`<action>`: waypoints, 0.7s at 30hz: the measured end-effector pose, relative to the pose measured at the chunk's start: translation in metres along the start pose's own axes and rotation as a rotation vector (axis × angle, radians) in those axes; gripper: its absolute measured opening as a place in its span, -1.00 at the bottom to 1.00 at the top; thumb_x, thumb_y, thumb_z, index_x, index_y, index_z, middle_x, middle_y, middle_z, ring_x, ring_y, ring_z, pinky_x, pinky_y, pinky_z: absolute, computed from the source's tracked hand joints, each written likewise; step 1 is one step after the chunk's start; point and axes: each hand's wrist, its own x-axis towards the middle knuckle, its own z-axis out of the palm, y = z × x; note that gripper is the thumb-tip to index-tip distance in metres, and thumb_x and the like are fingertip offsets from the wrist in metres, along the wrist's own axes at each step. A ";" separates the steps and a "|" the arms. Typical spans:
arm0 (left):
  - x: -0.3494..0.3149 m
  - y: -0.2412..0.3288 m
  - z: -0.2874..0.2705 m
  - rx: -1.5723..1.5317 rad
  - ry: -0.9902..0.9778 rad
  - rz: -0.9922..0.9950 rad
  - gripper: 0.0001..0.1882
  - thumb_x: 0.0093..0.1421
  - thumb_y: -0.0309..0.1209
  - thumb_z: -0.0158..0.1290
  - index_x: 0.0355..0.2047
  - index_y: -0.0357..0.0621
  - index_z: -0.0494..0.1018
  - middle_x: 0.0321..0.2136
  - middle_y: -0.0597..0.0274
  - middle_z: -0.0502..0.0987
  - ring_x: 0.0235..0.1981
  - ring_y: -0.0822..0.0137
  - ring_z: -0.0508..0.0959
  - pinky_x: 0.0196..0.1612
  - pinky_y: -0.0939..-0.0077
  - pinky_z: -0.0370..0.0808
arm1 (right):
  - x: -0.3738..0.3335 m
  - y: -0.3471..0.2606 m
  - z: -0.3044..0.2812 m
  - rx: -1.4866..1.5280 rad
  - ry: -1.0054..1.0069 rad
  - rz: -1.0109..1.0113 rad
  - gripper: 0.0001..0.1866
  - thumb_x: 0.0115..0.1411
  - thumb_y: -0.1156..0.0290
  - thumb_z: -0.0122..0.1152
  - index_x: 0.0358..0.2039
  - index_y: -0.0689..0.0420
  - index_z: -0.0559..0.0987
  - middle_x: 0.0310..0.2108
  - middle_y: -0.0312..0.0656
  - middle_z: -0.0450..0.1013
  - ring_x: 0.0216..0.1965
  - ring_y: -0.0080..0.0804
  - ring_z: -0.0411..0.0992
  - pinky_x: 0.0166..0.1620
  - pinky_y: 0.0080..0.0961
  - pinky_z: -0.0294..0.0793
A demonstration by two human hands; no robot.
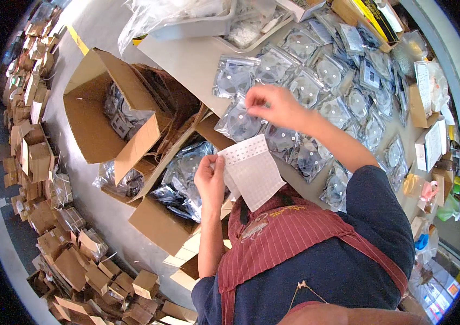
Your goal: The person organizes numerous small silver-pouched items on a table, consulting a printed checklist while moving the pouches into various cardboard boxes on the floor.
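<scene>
A white sheet of small labels (254,170), with dark print on its upper rows and a blank lower part, is pinched between the thumb and fingers of my left hand (209,179). Above the table's near side, my right hand (276,105) has its fingers drawn together; whatever they hold, if anything, is too small to make out. Just below those fingers lies a clear plastic bag (240,120) with a grey, coiled-looking item inside. Many similar bags (328,73) cover the table, several bearing a small round white sticker.
An open cardboard box (92,116) with bagged items stands left of the table. Another box (162,222) with more bags sits close by my left arm. Grey trays (195,27) with clear plastic occupy the table's far end. Cartons (57,244) line the floor at far left.
</scene>
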 end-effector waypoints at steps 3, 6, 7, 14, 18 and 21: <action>-0.001 -0.001 -0.008 0.050 0.002 -0.037 -0.84 0.31 -0.40 0.12 -0.27 -0.28 0.49 -0.56 0.47 0.42 -0.54 0.66 0.29 -0.49 0.70 0.22 | 0.005 0.010 -0.019 0.232 -0.010 0.173 -0.89 0.15 0.50 0.32 -0.34 0.16 0.53 -0.38 -0.40 0.47 -0.33 -0.65 0.41 -0.17 -0.59 0.43; -0.003 -0.001 -0.010 0.126 0.007 -0.031 -0.82 0.32 -0.38 0.11 -0.27 -0.27 0.48 -0.55 0.47 0.44 -0.54 0.67 0.30 -0.48 0.70 0.22 | 0.001 0.009 -0.021 0.281 -0.033 0.182 -0.89 0.18 0.48 0.32 -0.33 0.16 0.54 -0.38 -0.45 0.46 -0.32 -0.70 0.39 -0.17 -0.63 0.42; -0.002 -0.004 -0.010 0.123 -0.005 -0.038 -0.83 0.33 -0.37 0.10 -0.28 -0.26 0.48 -0.51 0.46 0.46 -0.51 0.67 0.34 -0.46 0.72 0.24 | 0.000 0.013 -0.020 0.308 -0.038 0.191 -0.89 0.18 0.48 0.31 -0.32 0.16 0.54 -0.37 -0.44 0.47 -0.31 -0.69 0.40 -0.16 -0.64 0.42; -0.008 -0.001 -0.010 0.177 -0.003 -0.080 -0.82 0.32 -0.36 0.11 -0.28 -0.26 0.49 -0.57 0.46 0.43 -0.55 0.66 0.30 -0.49 0.69 0.22 | -0.004 0.049 -0.033 0.506 0.047 0.323 -0.88 0.14 0.48 0.34 -0.34 0.17 0.56 -0.43 -0.39 0.49 -0.37 -0.66 0.43 -0.22 -0.64 0.44; -0.009 -0.014 -0.014 0.199 0.045 -0.019 -0.80 0.30 -0.35 0.13 -0.26 -0.26 0.51 -0.65 0.47 0.35 -0.62 0.65 0.23 -0.56 0.65 0.18 | 0.006 0.112 -0.069 0.450 0.157 0.477 -0.87 0.10 0.44 0.36 -0.35 0.13 0.57 -0.46 -0.40 0.49 -0.46 -0.64 0.42 -0.32 -0.62 0.42; -0.011 -0.013 -0.016 0.213 0.055 -0.012 -0.80 0.30 -0.37 0.13 -0.27 -0.29 0.50 -0.63 0.48 0.36 -0.59 0.66 0.23 -0.54 0.66 0.18 | 0.012 0.168 -0.099 0.281 0.115 0.634 -0.81 0.09 0.31 0.36 -0.33 0.10 0.59 -0.47 -0.40 0.49 -0.51 -0.61 0.42 -0.43 -0.60 0.39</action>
